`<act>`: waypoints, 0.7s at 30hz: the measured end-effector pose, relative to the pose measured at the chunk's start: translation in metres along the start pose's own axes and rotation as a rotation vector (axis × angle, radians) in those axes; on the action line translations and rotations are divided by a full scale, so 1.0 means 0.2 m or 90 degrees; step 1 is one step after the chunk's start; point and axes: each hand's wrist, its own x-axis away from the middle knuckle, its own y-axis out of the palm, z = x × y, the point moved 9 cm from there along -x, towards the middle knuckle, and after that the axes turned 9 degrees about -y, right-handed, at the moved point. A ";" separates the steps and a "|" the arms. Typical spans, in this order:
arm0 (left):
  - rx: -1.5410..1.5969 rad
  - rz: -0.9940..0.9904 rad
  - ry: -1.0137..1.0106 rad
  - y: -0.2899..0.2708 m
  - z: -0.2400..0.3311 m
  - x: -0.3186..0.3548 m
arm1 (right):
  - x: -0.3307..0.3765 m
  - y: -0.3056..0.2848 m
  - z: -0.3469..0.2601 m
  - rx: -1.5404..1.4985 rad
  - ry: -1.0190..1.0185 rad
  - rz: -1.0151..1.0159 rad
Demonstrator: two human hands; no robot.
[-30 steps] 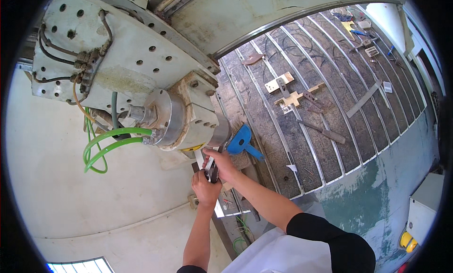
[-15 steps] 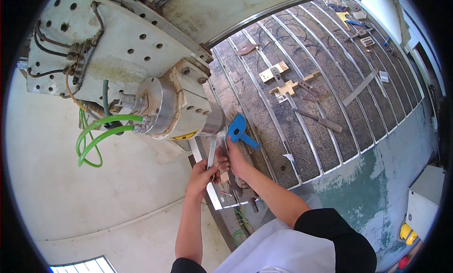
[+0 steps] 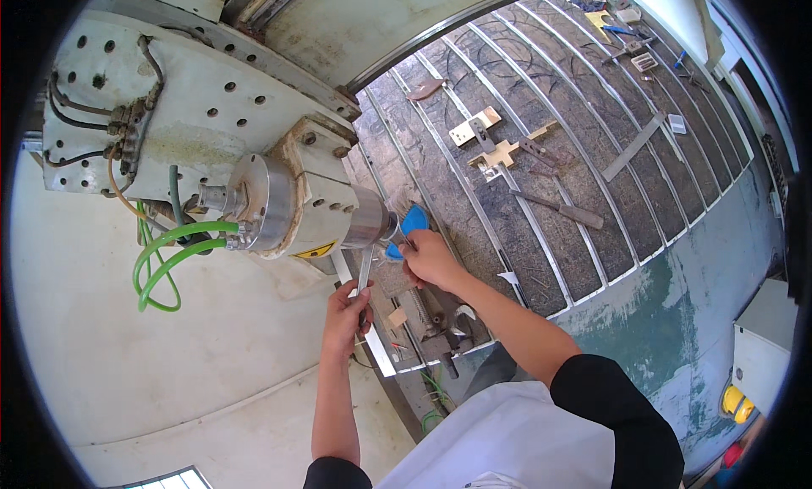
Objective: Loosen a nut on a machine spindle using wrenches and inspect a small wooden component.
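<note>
Two bright green hoses [image 3: 161,254] loop out to the left of the one silver spindle [image 3: 365,217] and join its far end. One yellow warning triangle [image 3: 314,250] sits on the housing around the spindle. Two bare hands work at the spindle's near end. Below it, the left hand [image 3: 342,315] has its grip closed, thumb and fingers pinching the lower part of one flat silver tool [image 3: 364,273], which stands steeply with its upper end just under the spindle. The right hand [image 3: 433,256] is just right of the spindle, its fingers curled inward in a nearly closed grip; whether they pinch anything cannot be told, as the fingertips are partly hidden. One blue brush [image 3: 414,220] shows behind that hand, beside the spindle. Below and right of the spindle lie one pale wooden block [image 3: 397,318] and one open-ended wrench [image 3: 463,317]. Farther right of the spindle, the slotted bed [image 3: 541,273] carries one cross-shaped brass-coloured piece [image 3: 501,156], one file [image 3: 579,216] with a brown handle, and one long grey metal strip [image 3: 634,146].
</note>
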 end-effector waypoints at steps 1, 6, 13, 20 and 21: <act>0.010 0.003 -0.020 0.03 0.00 0.02 | -0.02 0.01 0.00 0.004 -0.009 -0.007; -0.472 0.239 0.050 0.06 0.05 0.07 | -0.01 0.12 0.15 -0.207 0.061 0.022; -0.761 0.459 0.075 0.10 0.07 0.12 | -0.02 0.57 0.13 -0.934 0.161 -0.266; -0.546 0.300 0.109 0.02 0.00 0.00 | -0.13 0.58 0.20 -0.845 0.055 -0.062; -0.659 0.404 0.119 0.03 0.00 0.03 | -0.13 0.61 0.19 -0.847 0.059 -0.067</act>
